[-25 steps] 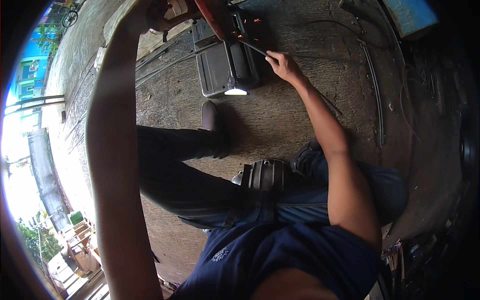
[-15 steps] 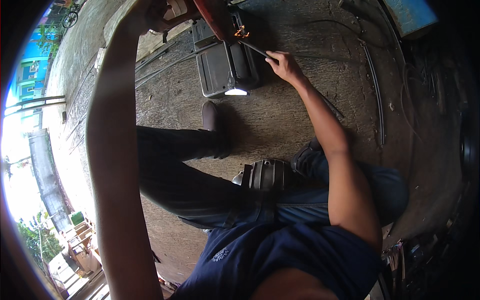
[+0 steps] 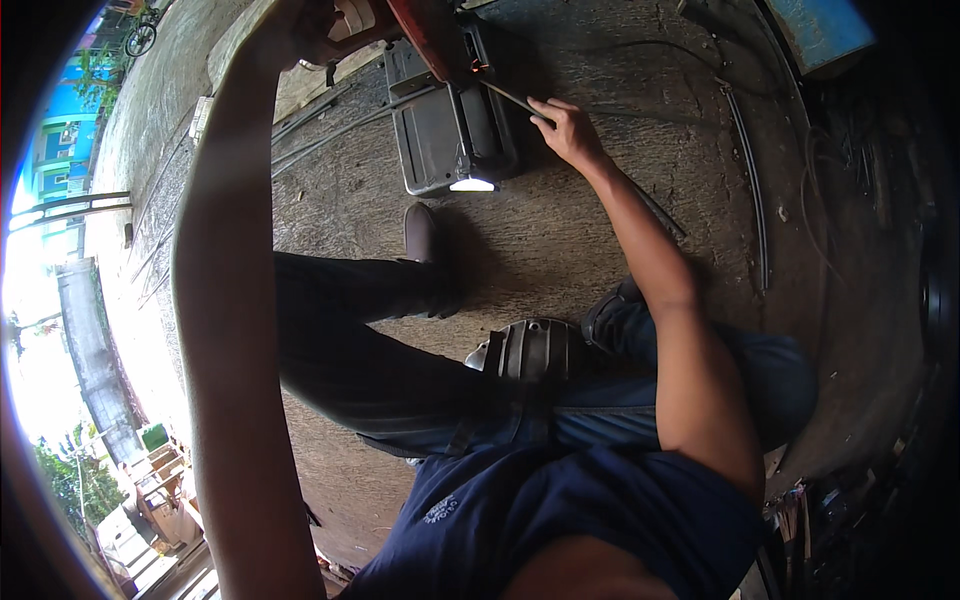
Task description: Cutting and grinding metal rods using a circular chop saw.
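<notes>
At the top edge, my left hand [image 3: 312,42] is dark and partly cut off by the frame. Its fingers are wrapped round the handle of a cut-off saw with a red guard [image 3: 418,38]. The saw's grey base [image 3: 428,148] rests on the ground, with a long clamp screw along it. My right hand [image 3: 568,132] pinches a thin metal rod [image 3: 510,97], whose far end meets the saw near the lower tip of the guard. A small orange glow shows at that spot; the blade itself is mostly hidden.
Long metal bars [image 3: 320,145] lie left of the base, and another bar [image 3: 750,190] lies on the right. A ribbed metal motor housing [image 3: 535,348] sits by my legs. At the upper right stands a blue metal object [image 3: 815,30].
The bright burst of sparks by the guard has shrunk to a small glow. The rod's near end and my right hand have shifted slightly; my left hand stays on the handle.
</notes>
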A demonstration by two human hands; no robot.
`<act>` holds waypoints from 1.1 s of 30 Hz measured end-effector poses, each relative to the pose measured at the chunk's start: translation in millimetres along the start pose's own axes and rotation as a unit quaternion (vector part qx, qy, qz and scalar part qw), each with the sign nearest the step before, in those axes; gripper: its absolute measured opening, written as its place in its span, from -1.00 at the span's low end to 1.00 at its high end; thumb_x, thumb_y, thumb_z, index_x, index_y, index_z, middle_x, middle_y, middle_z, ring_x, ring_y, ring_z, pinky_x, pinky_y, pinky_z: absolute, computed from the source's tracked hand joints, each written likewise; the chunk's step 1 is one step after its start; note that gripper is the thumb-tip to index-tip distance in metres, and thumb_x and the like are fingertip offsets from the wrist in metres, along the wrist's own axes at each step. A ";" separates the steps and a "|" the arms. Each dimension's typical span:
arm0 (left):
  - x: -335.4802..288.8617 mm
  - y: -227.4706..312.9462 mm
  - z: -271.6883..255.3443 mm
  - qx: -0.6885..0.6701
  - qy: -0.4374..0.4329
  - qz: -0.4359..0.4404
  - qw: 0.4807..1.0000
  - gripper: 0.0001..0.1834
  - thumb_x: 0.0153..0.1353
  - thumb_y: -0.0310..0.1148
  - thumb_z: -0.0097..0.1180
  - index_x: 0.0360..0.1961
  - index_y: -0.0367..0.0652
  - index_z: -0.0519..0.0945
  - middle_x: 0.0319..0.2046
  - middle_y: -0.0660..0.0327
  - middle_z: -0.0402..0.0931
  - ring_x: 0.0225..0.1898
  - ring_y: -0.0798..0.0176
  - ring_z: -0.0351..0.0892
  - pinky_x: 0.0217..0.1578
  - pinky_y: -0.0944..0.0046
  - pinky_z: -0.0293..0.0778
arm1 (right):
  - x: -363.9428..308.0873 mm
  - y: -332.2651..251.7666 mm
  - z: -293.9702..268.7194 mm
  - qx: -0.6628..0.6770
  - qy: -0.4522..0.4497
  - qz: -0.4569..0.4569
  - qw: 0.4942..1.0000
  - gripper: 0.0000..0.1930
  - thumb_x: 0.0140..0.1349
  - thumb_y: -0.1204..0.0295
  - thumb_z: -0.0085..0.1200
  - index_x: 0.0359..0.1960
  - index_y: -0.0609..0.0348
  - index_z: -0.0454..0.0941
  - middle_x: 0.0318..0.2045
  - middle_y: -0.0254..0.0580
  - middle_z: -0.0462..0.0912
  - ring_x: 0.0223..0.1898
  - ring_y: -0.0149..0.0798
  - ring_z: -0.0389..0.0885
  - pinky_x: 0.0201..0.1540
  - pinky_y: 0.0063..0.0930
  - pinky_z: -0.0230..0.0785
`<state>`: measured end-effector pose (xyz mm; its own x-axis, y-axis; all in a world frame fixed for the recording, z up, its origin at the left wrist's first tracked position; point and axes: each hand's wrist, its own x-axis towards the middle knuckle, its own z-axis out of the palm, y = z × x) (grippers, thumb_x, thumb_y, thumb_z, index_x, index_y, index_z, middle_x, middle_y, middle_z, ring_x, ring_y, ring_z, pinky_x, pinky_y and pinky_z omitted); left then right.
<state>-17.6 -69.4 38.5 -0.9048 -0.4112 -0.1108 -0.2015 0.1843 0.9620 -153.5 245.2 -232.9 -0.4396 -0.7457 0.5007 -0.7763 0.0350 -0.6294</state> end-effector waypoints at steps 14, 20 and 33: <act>-5.3 10.5 6.8 0.024 0.024 -0.022 0.999 -0.60 0.27 -0.19 -0.13 0.10 0.05 0.50 -0.16 0.30 0.53 -0.15 0.25 0.51 -0.11 0.16 0.45 | 0.5 19.1 11.7 0.171 -0.048 0.153 0.972 -0.75 0.30 0.30 0.08 -0.18 0.25 0.61 -0.60 -0.29 0.54 -0.52 -0.37 0.53 -0.45 -0.42 0.36; -3.2 3.8 0.9 0.013 0.084 -0.116 0.990 -0.62 0.30 -0.11 -0.08 0.08 0.05 0.51 -0.16 0.30 0.52 -0.14 0.27 0.50 -0.15 0.15 0.46 | 9.2 18.3 -11.5 0.303 -0.139 0.227 0.915 -0.77 0.31 0.29 0.03 -0.19 0.21 0.49 -0.59 -0.47 0.41 -0.56 -0.55 0.32 -0.47 -0.57 0.22; 19.2 -23.9 -37.0 -0.019 0.029 -0.131 0.991 -0.65 0.25 -0.06 0.04 -0.06 0.00 0.53 -0.32 0.31 0.49 -0.30 0.36 0.50 -0.35 0.21 0.55 | -3.5 36.9 -4.5 0.270 -0.102 0.244 0.926 -0.77 0.34 0.27 -0.01 -0.31 0.20 0.49 -0.63 -0.46 0.38 -0.58 -0.56 0.33 -0.52 -0.57 0.22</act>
<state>-16.3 -114.7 22.6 -0.8003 -0.4914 -0.3436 -0.4109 0.0323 0.9111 -182.6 252.1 -255.2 -0.5406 -0.8412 -0.0101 -0.1447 0.1049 -0.9839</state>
